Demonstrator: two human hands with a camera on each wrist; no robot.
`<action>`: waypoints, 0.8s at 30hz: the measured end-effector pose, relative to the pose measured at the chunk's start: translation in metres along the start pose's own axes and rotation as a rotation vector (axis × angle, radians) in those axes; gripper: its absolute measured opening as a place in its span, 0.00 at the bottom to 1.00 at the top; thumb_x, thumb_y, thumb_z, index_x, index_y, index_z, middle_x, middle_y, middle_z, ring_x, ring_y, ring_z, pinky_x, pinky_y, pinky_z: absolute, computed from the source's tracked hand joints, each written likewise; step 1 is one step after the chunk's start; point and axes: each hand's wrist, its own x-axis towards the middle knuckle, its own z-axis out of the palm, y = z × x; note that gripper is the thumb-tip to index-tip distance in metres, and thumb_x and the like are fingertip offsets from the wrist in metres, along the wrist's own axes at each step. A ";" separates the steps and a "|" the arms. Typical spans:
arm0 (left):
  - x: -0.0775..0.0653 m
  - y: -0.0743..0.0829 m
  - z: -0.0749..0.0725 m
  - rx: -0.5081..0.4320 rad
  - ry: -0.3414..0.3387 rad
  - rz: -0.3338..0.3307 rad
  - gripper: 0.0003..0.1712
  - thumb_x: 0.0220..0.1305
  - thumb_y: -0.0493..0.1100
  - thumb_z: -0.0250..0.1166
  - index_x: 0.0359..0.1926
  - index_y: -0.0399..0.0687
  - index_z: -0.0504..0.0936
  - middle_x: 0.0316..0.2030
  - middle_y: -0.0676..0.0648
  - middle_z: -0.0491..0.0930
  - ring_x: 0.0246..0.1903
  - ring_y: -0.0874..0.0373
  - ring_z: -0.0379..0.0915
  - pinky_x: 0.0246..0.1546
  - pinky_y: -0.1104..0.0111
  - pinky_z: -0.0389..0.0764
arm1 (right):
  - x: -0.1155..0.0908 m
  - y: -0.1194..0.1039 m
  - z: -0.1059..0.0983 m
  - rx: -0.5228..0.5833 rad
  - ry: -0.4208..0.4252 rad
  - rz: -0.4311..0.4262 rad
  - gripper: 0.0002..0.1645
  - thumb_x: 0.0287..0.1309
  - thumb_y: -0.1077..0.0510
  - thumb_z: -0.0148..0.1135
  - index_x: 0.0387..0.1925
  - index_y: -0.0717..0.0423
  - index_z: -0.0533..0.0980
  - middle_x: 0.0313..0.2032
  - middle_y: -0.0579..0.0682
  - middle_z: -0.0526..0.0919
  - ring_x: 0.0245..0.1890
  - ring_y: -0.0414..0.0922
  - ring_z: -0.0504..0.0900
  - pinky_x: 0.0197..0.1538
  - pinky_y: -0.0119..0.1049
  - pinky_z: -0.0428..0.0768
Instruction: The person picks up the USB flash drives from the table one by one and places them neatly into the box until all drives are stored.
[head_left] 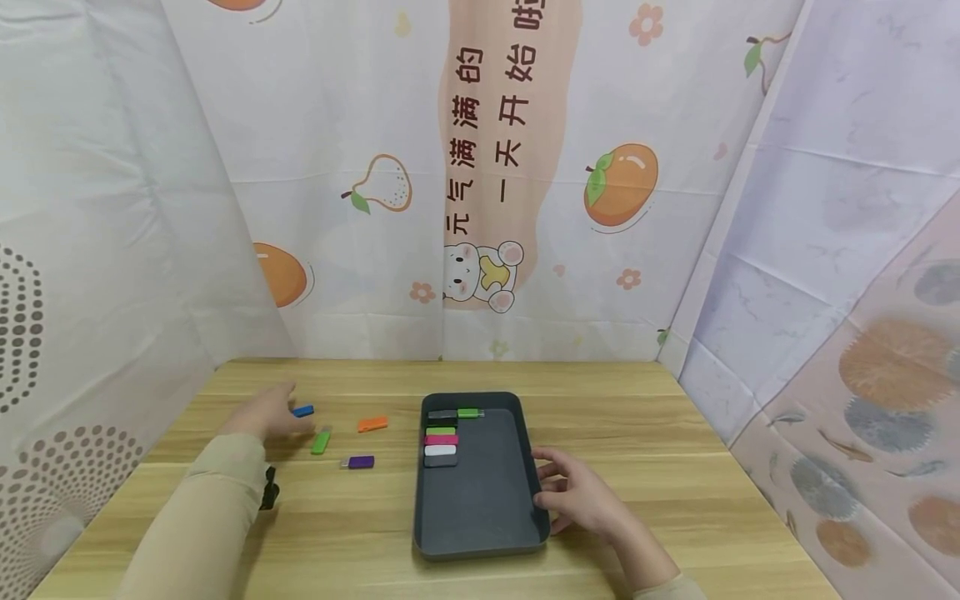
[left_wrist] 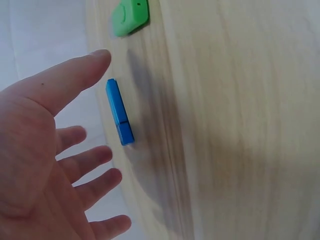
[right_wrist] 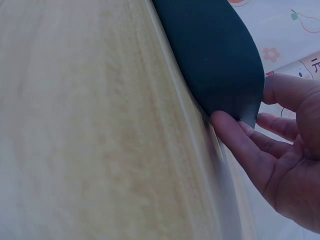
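Fingers spread, my left hand hovers beside a blue USB stick on the table. In the left wrist view that blue stick lies just past the thumb, with a green USB stick above it. An orange USB stick and a purple USB stick lie further right. My right hand rests its fingertips against the right side of a dark grey tray. Several USB sticks in the tray form a column along its left wall, with a green one beside the top.
The wooden table carries everything. Behind it hangs a printed white curtain, with more patterned cloth on the right. A dark strap piece shows at my left wrist.
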 end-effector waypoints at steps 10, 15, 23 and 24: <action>-0.005 -0.002 0.002 0.011 -0.057 -0.017 0.54 0.61 0.58 0.69 0.69 0.17 0.59 0.62 0.17 0.65 0.57 0.24 0.68 0.55 0.36 0.72 | -0.002 -0.003 0.001 0.009 0.006 -0.003 0.44 0.58 0.67 0.67 0.74 0.61 0.62 0.56 0.66 0.73 0.49 0.55 0.81 0.28 0.54 0.86; -0.006 -0.001 0.003 0.002 -0.051 -0.023 0.30 0.59 0.54 0.69 0.46 0.30 0.77 0.38 0.33 0.78 0.37 0.41 0.74 0.38 0.53 0.78 | 0.000 -0.001 0.000 -0.001 0.000 -0.002 0.44 0.58 0.67 0.67 0.74 0.61 0.62 0.56 0.66 0.73 0.49 0.55 0.81 0.29 0.53 0.87; -0.007 0.002 0.001 0.053 -0.033 0.003 0.21 0.56 0.52 0.69 0.35 0.37 0.77 0.31 0.42 0.72 0.31 0.48 0.69 0.30 0.61 0.70 | 0.000 0.000 0.000 -0.012 -0.005 0.000 0.43 0.59 0.67 0.68 0.74 0.61 0.62 0.56 0.66 0.73 0.49 0.54 0.81 0.29 0.53 0.87; -0.007 0.002 0.001 0.059 -0.033 0.007 0.21 0.57 0.52 0.69 0.35 0.36 0.77 0.32 0.42 0.72 0.31 0.48 0.69 0.30 0.61 0.71 | 0.000 0.000 0.000 -0.012 -0.005 0.000 0.43 0.59 0.67 0.68 0.74 0.61 0.62 0.56 0.66 0.73 0.49 0.54 0.81 0.29 0.53 0.87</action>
